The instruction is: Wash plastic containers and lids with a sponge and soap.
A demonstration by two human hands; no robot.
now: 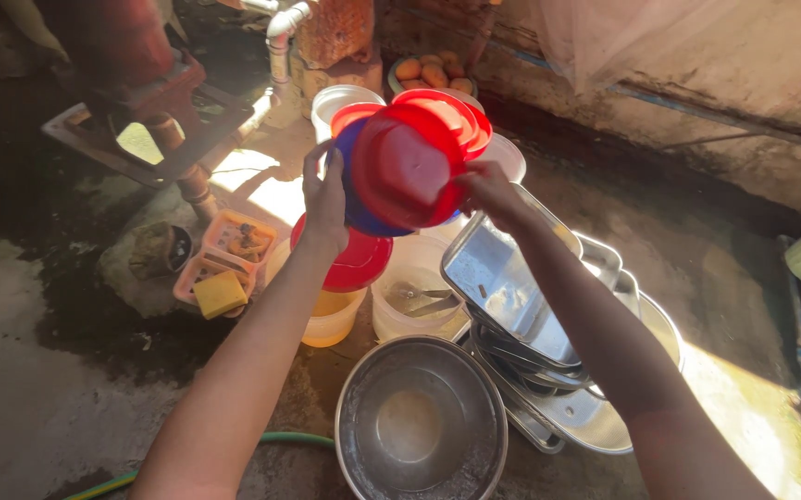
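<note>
Both hands, left [326, 206] and right [491, 193], grip a lid stack [407, 167] with closed fingers; tubs [416, 298] below remain uncovered, steel bowl [421, 421] unwashed.

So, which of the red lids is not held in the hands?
The red lid resting on the yellowish container, below the left hand; the others are held up together.

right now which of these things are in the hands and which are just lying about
In hand:
left hand and right hand hold up a stack of red plastic lids with a blue lid.

Lying about:
steel basin
tilted steel trays
tub with tongs
yellow sponge
green hose
bowl of round orange fruit
</note>
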